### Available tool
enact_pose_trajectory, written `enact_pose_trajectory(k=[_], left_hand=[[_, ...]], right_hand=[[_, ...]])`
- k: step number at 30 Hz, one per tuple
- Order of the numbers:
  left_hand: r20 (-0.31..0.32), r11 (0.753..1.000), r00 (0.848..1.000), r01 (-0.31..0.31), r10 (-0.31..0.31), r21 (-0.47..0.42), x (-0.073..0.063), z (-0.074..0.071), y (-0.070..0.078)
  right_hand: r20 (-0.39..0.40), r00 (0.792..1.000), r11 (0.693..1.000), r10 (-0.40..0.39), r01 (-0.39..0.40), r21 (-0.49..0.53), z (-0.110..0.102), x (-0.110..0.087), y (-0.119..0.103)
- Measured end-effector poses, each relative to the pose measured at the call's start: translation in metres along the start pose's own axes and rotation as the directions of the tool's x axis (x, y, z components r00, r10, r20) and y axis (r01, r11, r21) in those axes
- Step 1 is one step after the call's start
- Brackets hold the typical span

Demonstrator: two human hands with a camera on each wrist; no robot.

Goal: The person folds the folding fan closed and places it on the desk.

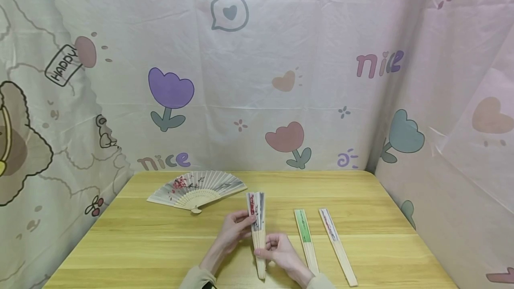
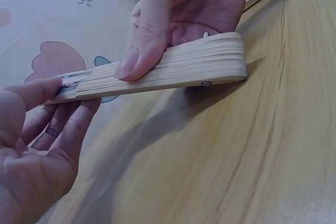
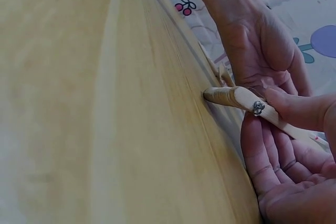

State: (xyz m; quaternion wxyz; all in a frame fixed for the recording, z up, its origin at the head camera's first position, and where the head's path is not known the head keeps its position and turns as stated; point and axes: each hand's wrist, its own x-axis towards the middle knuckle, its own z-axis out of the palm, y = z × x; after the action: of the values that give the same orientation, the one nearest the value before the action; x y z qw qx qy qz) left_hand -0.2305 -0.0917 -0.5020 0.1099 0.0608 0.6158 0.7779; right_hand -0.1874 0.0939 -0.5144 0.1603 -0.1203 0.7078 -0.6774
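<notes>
Both hands hold a nearly folded fan (image 1: 259, 240) upright over the front middle of the table. The left hand (image 1: 236, 230) pinches its printed upper part between thumb and fingers. Lower down, the right hand (image 1: 279, 251) grips the bare wooden ribs, its thumb (image 2: 140, 61) lying across them in the left wrist view. A metal rivet (image 3: 258, 108) shows near the fan's rounded end in the right wrist view. Red blossoms and grey shading mark the leaf, which is slightly spread at the top.
A spread fan (image 1: 201, 191) with red blossoms lies at the back left of the wooden table (image 1: 120, 244). To the right lie a folded green fan (image 1: 305, 235) and a folded white fan (image 1: 337, 244). Patterned cloth (image 1: 241, 57) hangs behind and at both sides.
</notes>
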Motion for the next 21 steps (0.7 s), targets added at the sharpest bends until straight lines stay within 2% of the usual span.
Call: enact_pose_trajectory(k=[8, 14, 21], left_hand=[[0.008, 1.0, 1.0, 0.006, -0.006, 0.014, -0.0003, 0.0001, 0.0016], [0.015, 1.0, 1.0, 0.005, -0.005, 0.02, 0.0007, -0.0005, 0.0018], [-0.019, 0.998, 1.0, -0.002, 0.003, 0.06, 0.0018, 0.0011, 0.0044]], right_hand=[[0.001, 1.0, 1.0, 0.007, -0.007, -0.005, 0.0002, -0.0003, -0.0011], [0.03, 1.0, 1.0, -0.002, 0.002, -0.018, 0.0001, -0.0016, -0.0015], [0.039, 0.999, 1.0, -0.007, 0.008, -0.016, -0.0006, -0.0017, -0.0009]])
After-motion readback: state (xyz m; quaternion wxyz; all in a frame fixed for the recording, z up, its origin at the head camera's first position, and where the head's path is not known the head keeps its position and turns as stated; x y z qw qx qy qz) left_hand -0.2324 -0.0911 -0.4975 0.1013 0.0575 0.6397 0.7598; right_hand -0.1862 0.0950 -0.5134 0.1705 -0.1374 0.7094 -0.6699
